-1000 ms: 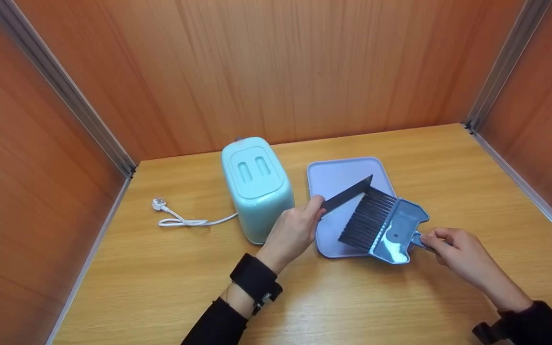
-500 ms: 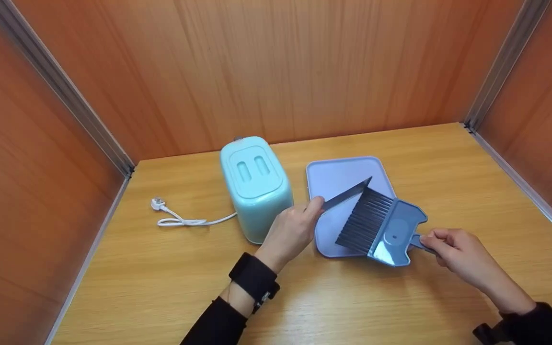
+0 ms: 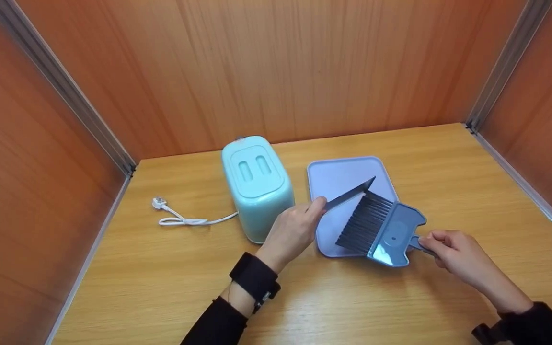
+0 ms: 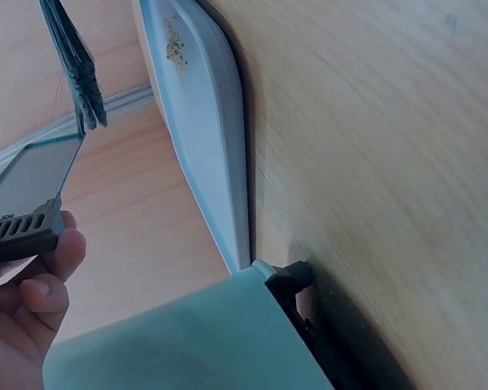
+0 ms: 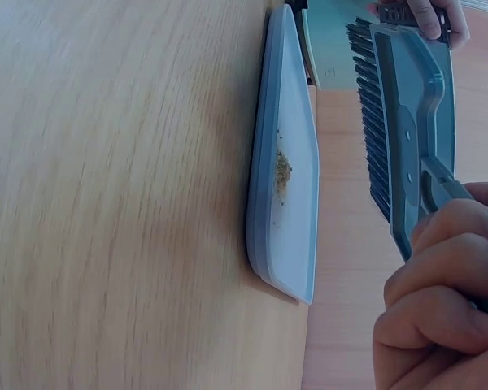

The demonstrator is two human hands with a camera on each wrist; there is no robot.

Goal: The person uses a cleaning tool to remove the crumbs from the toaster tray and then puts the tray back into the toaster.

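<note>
My left hand [image 3: 291, 233] grips the slotted dark end of a thin metal crumb tray [image 4: 37, 175], which is tilted on edge above the lilac serving tray [image 3: 336, 173]. In my right hand [image 3: 460, 258] is the handle of a blue-grey hand brush [image 3: 398, 235]. Its dark bristles [image 3: 364, 223] lie close to the crumb tray's far end; the left wrist view shows the bristle tips at that end. Brown crumbs [image 5: 282, 172] lie on the serving tray, beneath both held things. A mint-green toaster [image 3: 259, 179] stands left of the serving tray, beside my left hand.
A white power cord [image 3: 187, 222] runs left from the toaster to its plug [image 3: 159, 203] on the wooden table [image 3: 161, 287]. Wood-grain panels [image 3: 304, 72] enclose the back and both sides.
The brush has shifted slightly down along the crumb tray, toward me. The crumb tray's far end has moved a little to the right; both hands keep their hold.
</note>
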